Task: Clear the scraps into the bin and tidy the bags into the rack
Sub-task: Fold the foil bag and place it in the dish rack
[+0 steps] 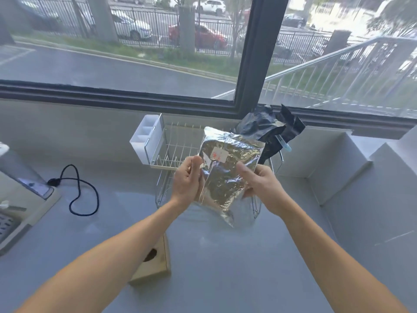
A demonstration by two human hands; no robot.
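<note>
Both hands are gripping a silver foil bag [228, 170] above the worktop [225, 267]: left hand [187, 179] on its left edge, right hand [259, 184] on its right. Behind, black bags [270, 127] are sitting in the wire rack [173, 150]; a wooden box [155, 265] is lying under the left forearm.

A silver foil bag [228, 175] with white red-marked label [219, 154], black bags [268, 127], cream wire rack [178, 150], white caddy [146, 137]

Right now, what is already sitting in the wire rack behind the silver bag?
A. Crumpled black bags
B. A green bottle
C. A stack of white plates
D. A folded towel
A: crumpled black bags stand at the right end of the wire rack, behind the silver bag held by the left hand and the right hand.
</note>
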